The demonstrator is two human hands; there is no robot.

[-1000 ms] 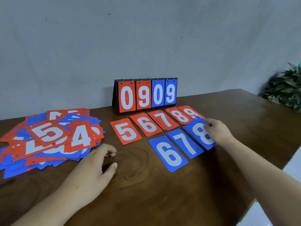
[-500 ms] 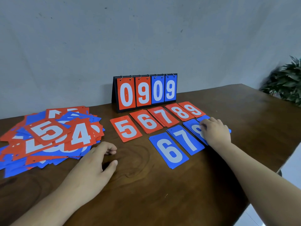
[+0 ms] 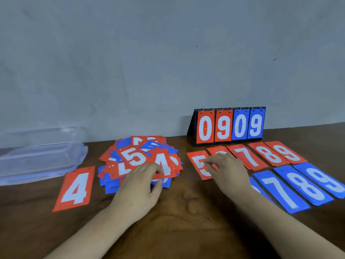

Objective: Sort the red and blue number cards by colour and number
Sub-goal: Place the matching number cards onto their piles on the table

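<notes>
Most is left: a big mixed pile [image 3: 138,159] lies unsorted. Done: a red row [image 3: 268,155] of 5 to 9, a blue row [image 3: 306,184] up to 9, and 1 loose red 4 [image 3: 75,188]. The left hand [image 3: 141,186] pinches the pile's near edge. The right hand [image 3: 228,170] rests bent fingers on the red 5 [image 3: 196,161]; whether it grips, I cannot tell. Around them are a grey wall [image 3: 168,53], wooden table [image 3: 186,230], clear box [image 3: 37,157] and scoreboard [image 3: 230,126].

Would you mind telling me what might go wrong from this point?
The left hand seems to pinch the top red 4 on the loose pile; lifting it may drag the red 5 beside it along. The right hand reaches over the blue row, so pulling back might skew the blue 7.
</notes>
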